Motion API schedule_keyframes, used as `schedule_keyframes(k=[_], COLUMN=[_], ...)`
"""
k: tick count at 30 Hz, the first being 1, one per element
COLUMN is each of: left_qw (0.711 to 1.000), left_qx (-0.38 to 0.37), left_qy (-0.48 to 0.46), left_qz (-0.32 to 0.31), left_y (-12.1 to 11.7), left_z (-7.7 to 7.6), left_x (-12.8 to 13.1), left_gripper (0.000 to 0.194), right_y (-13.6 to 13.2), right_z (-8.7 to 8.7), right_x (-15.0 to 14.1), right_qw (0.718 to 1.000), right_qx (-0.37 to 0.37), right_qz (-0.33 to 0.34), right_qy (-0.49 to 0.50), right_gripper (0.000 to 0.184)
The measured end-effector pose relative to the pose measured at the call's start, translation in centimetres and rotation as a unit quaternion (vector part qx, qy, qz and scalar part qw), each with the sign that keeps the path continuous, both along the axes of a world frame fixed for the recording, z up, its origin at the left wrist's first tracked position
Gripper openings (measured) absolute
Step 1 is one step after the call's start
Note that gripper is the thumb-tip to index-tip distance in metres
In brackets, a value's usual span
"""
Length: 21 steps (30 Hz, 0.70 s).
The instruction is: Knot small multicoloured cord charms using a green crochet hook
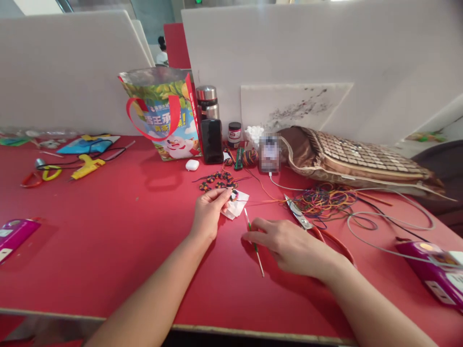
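Observation:
My left hand [213, 207] pinches a small dark, multicoloured crocheted piece [234, 195] together with a folded white paper [238, 205]. To its right, my right hand [278, 241] has its fingers closed about the green middle of a thin crochet hook [259, 261], low over the red table; its thumb is hidden. Beyond the left hand lie several small crocheted pieces [219, 179] in the same dark, mixed colours. A thread runs right from the held piece towards a tangle of multicoloured yarn [325, 198]. Orange-handled scissors [298, 212] lie partly under my right forearm.
Behind stand a colourful bag [166, 115], a steel flask [208, 103], a black phone [212, 142] and a small jar [234, 134]. A brown cushion [354, 156] lies back right. A yellow glue gun [87, 166] is left; purple power strips [430, 272] flank the table.

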State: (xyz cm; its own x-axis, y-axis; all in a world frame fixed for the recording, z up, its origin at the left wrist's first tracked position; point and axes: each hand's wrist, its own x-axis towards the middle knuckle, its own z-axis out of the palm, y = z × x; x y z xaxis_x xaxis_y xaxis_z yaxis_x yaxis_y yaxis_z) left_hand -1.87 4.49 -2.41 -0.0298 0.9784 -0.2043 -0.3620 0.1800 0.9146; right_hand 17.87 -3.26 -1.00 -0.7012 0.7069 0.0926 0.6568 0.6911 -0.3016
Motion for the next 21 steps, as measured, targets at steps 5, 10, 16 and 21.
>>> schedule_keyframes(k=[5, 10, 16, 21], left_qw=[0.999, 0.994, 0.987, 0.986], left_qx=[0.022, 0.043, 0.050, 0.074], left_qy=[0.016, 0.030, 0.064, 0.096], left_qz=[-0.036, -0.099, -0.138, -0.114], left_y=[-0.7, -1.8, -2.0, -1.2], left_z=[0.1, 0.3, -0.1, -0.4], left_x=[0.6, 1.4, 1.7, 1.0], left_gripper=[0.040, 0.036, 0.038, 0.043], right_y=[1.3, 2.7, 3.0, 2.9], right_z=[-1.5, -2.7, -2.2, -0.9], right_x=[-0.6, -1.9, -1.7, -0.4], right_qw=[0.922, 0.701, 0.615, 0.586], right_qx=[-0.060, -0.339, -0.399, -0.410], right_qz=[-0.193, -0.271, -0.254, -0.259], right_qy=[0.329, 0.565, 0.631, 0.649], right_gripper=[0.022, 0.058, 0.049, 0.047])
